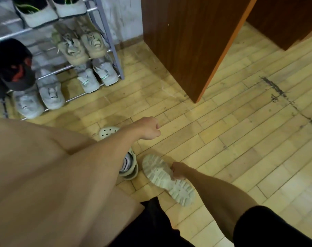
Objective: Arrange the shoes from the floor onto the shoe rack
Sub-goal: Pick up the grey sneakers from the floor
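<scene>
Right hand (178,172) gripping sneaker (167,179) sole-up, just off the floor (240,139). Left hand (148,128) fisted, empty. Shoe rack (114,50) upper left, lower tiers full at the right edge — bare floor between, cabinet (187,41) corner nearby.

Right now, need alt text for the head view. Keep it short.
A person's right hand grips a pale shoe turned sole-up above the wooden floor, while the left hand hangs loosely closed and empty. Another shoe and a white clog remain on the floor; the rack at upper left already holds several pairs.
</scene>
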`<state>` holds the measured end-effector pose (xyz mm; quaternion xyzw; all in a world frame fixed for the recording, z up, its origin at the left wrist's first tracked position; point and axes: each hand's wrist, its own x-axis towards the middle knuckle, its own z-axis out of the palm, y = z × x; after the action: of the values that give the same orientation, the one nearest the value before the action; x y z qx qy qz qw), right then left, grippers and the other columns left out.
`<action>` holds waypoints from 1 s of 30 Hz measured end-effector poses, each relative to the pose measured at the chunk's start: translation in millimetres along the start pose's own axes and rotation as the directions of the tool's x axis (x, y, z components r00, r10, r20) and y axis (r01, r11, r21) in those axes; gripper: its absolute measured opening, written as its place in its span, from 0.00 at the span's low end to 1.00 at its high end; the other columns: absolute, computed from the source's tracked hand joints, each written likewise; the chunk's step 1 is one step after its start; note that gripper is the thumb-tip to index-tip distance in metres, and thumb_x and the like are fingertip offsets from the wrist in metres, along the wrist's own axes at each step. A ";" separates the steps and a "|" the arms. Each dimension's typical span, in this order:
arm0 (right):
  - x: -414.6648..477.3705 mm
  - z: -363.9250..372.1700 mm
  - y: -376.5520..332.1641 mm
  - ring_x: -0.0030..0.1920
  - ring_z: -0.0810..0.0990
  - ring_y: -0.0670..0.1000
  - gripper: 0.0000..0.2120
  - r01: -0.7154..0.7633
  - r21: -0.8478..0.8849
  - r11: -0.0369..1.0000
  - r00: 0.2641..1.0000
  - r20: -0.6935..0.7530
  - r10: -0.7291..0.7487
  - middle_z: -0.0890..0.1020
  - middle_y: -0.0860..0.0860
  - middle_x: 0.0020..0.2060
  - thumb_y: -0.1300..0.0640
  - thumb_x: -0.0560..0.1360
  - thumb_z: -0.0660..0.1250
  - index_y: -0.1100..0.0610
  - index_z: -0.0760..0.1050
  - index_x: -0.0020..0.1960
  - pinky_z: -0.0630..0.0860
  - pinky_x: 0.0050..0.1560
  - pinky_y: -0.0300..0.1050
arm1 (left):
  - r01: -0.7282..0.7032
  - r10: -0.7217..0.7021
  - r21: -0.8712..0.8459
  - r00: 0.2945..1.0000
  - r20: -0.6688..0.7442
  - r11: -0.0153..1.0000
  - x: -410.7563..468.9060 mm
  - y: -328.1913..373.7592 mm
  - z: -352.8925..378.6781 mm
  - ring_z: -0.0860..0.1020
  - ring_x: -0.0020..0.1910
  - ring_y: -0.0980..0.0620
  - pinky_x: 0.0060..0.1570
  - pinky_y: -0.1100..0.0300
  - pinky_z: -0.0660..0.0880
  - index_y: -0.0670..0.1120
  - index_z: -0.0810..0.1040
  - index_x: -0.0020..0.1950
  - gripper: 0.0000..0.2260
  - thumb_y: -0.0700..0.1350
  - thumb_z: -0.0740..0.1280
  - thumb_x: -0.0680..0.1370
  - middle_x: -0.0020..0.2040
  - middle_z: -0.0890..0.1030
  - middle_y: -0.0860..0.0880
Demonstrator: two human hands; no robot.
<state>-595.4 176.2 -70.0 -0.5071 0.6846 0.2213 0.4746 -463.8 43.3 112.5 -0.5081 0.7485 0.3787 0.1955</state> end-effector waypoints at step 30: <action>-4.8 -127.3 -2.4 0.57 0.77 0.53 0.16 0.113 0.089 0.990 0.982 -0.164 -0.097 0.79 0.55 0.61 0.60 0.75 0.65 0.57 0.78 0.63 0.76 0.55 0.46 | 0.114 -0.115 -0.048 0.993 -0.013 0.992 -7.0 -47.5 6.2 0.72 0.47 0.49 0.46 0.59 0.69 0.51 0.76 0.54 0.08 0.46 0.65 0.75 0.50 0.73 0.49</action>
<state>-647.2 77.8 -7.9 -0.5347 0.7025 0.1210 0.4538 -418.3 43.0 95.8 -0.5574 0.7106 0.3803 0.1991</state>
